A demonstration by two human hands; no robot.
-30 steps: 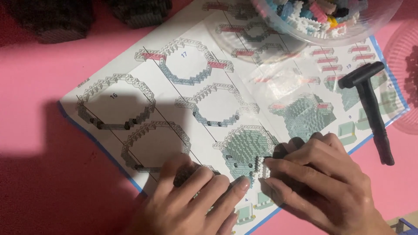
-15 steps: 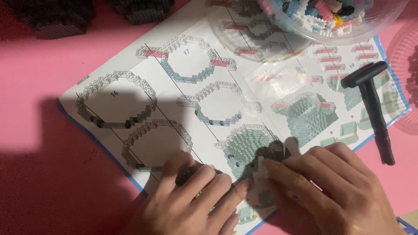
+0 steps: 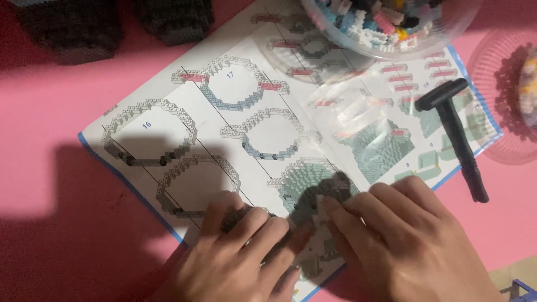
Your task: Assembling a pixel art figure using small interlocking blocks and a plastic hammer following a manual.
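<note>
We see the left hand (image 3: 235,260) and the right hand (image 3: 408,240) close together, low on the instruction sheet (image 3: 168,95). Their fingertips meet on a small dark grey brick piece (image 3: 321,196), and both seem to pinch it, but the fingers hide the grip partly. A black tool (image 3: 456,137) lies to the right, and a clear bowl of bricks (image 3: 386,28) stands above.

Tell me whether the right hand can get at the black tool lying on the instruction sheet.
Probably yes: the black tool lies uncovered just beyond the right hand, nothing between them, though that hand is busy pressing small bricks alongside the left hand.
</note>
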